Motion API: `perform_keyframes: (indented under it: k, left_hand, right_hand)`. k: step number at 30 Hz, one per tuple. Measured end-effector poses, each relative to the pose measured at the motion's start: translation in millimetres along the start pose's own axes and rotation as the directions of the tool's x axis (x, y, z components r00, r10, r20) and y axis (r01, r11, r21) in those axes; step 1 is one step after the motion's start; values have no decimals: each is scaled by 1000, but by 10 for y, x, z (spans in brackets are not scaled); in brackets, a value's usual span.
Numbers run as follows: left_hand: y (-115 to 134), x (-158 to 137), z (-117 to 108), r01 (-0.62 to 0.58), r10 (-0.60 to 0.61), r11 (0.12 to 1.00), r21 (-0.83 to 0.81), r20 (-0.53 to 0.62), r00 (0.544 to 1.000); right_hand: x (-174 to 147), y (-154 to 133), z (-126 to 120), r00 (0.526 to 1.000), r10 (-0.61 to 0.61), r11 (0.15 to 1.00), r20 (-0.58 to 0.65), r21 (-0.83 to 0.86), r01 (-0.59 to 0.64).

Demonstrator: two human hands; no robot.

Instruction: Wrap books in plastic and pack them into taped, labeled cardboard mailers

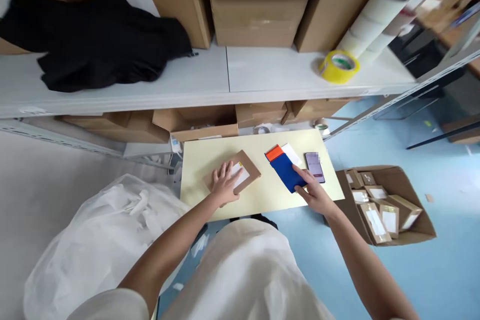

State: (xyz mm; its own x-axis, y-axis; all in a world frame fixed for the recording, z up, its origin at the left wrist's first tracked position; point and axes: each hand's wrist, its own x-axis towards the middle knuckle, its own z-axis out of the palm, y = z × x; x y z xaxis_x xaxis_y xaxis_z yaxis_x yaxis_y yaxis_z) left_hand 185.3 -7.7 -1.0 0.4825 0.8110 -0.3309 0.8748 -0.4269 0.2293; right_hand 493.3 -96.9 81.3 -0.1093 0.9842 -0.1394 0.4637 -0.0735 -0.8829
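Note:
My left hand [226, 184] lies with fingers spread on a flat brown cardboard box [252, 166], partly covering its white label [243, 175]. My right hand [313, 192] grips the near right edge of a flat blue packet [287, 171] with an orange end [274, 153]. The packet is tilted, its orange end pointing away to the left. I cannot make out what is inside it. Behind the packet a white paper [292, 153] shows in part. A phone [315, 167] with a lit screen lies just right of the packet.
The pale yellow table [202, 155] stands below a grey shelf [262, 72] bearing cartons, black cloth [108, 40] and yellow tape [339, 67]. To the right, an open carton [416, 195] holds several labelled boxes. A large white plastic bag [97, 240] is at left.

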Motion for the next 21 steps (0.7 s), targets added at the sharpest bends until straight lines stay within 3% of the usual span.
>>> perform_keyframes:
  k: [4, 8, 11, 13, 16, 18, 19, 21]
  left_hand:
    - [-148, -26, -45, -159, 159, 987, 5, 50, 986]
    - [-216, -54, -26, -352, 346, 936, 26, 129, 929]
    - [-183, -72, -15, -456, 447, 890, 21, 170, 878]
    - [-139, -121, -16, -446, 444, 895, -13, 138, 886]
    - [-95, -254, 27, -301, 302, 952, -62, 6, 953]
    - [-107, -346, 121, -92, 78, 991, -96, -140, 987]
    - [-128, -381, 189, 48, -75, 990, -130, -216, 973]
    - [-190, -417, 350, 283, -354, 924, -258, -292, 888]
  right_hand:
    - [148, -598, -198, 948, -243, 946, -207, -266, 185]
    - [575, -1210, -366, 859, -346, 873, -378, -465, 147]
    - [1074, -1535, -465, 821, -403, 801, -404, -590, 102]
    - [1438, -1666, -544, 809, -440, 757, -390, -646, 100]
    - [1948, -1759, -672, 811, -479, 700, -335, -704, 122]
    - [2234, -1770, -738, 832, -469, 678, -298, -725, 123]
    - [2357, -1762, -760, 846, -453, 671, -282, -732, 115]
    - [2564, -1718, -777, 871, -417, 661, -258, -744, 96]
